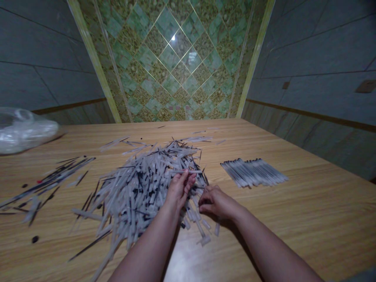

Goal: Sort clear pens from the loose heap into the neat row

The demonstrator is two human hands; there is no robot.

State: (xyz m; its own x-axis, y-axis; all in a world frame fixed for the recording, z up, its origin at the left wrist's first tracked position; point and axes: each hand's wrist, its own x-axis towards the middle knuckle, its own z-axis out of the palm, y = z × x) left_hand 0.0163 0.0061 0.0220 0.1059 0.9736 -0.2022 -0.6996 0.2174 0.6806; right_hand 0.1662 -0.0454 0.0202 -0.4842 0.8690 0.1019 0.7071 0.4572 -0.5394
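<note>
My left hand (181, 188) is closed, pinching a translucent pen barrel (192, 172) level between thumb and fingers, above the right side of a large heap of pen parts (141, 188). The heap mixes clear tubes, thin dark refills and small black pieces. Just to its right, my right hand (215, 201) has its fingers curled together, low by the heap's edge. Whatever those fingers hold, if anything, is hidden. Clear pen caps (205, 239) lie on the table below and between my hands.
A neat row of pens (254, 172) with dark ends lies to the right on the wooden table (308, 219). Long dark refills (58, 172) are scattered at the left. A clear plastic bag (26, 131) sits at the far left edge. A tiled wall (179, 62) stands behind.
</note>
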